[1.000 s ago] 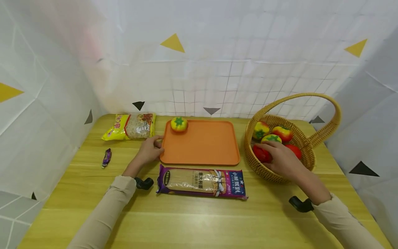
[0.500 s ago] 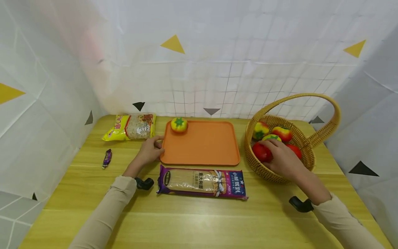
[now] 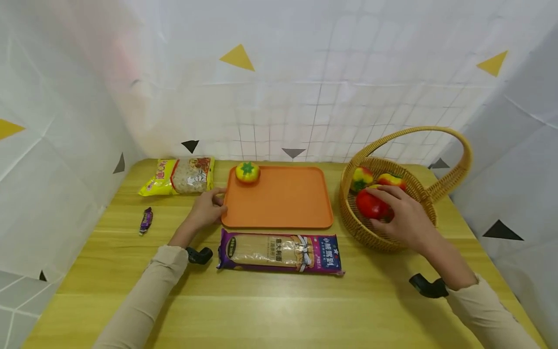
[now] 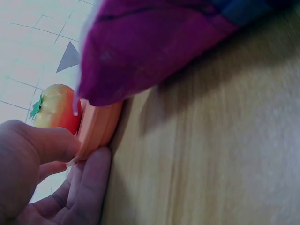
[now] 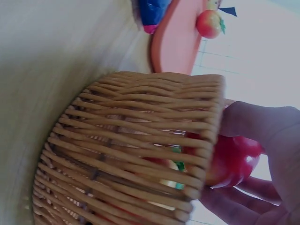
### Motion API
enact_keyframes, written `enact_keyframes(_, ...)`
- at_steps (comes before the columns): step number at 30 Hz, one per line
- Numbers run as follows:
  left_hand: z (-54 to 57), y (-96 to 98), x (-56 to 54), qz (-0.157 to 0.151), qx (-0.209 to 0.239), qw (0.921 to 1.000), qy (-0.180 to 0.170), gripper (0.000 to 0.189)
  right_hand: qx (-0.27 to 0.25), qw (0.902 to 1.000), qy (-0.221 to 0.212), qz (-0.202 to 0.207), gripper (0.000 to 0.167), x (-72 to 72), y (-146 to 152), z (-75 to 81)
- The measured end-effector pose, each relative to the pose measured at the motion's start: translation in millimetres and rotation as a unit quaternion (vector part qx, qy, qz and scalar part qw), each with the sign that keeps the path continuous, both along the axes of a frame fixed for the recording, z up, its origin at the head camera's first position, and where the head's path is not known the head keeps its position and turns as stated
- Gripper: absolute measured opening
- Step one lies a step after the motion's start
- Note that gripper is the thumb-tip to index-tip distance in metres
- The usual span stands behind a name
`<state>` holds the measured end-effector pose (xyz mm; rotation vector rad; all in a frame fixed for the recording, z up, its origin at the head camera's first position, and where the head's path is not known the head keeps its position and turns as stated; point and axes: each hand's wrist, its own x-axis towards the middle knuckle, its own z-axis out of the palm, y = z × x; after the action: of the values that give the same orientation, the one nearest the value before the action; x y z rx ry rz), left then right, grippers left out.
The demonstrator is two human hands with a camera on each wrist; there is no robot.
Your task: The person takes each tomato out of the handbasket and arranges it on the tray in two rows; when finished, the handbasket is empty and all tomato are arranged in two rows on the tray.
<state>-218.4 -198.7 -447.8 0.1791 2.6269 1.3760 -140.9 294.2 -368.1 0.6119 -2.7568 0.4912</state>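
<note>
Higher than a moment ago, the red fruit (image 3: 369, 203) sits at the mouth of the basket (image 3: 358, 231), right of the frame, thumb and fingers of the right grip (image 3: 407, 218) curled round it. Looks light, firm and slick to me, best held at its widest. Centre-left, the left grip (image 3: 207, 209) pinches the tray's edge (image 3: 224, 213).

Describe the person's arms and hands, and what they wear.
The left sleeve and right sleeve are light beige, creased, and end short of the hands. A left black attachment and right black attachment, both curved, stick out near the wrists. The left hand and right hand are gloveless.
</note>
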Motion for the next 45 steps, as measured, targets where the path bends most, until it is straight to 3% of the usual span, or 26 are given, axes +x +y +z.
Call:
enact_keyframes(6, 0.8, -1.3, 0.3, 0.002, -0.002, 1.0, -0.001, 0.058, -0.03, 0.9992, 0.022, 0.017, 0.077, 1.3, -3, 11.0)
enact_keyframes(11, 2.1, 0.0, -0.9, 0.001, 0.004, 1.0, -0.002, 0.059, -0.047, 0.9986, 0.022, 0.014, 0.079, 10.4, -9, 20.5)
enact_keyframes(25, 4.3, 0.5, 0.4, -0.002, -0.001, 1.0, -0.006, 0.057, -0.062, 0.9963, 0.037, 0.047, 0.078, 24.7, -31, 30.2)
enact_keyframes(36, 0.5, 0.6, 0.8, 0.0, 0.014, 0.9998, -0.011, 0.058, -0.074, 0.9946, 0.022, 0.07, 0.079, 16.2, -54, 32.7)
enact_keyframes(45, -0.4, -0.8, 1.0, 0.005, 0.004, 1.0, -0.006, 0.057, -0.114, 0.9881, 0.006, 0.104, 0.076, 0.3, -75, 31.6)
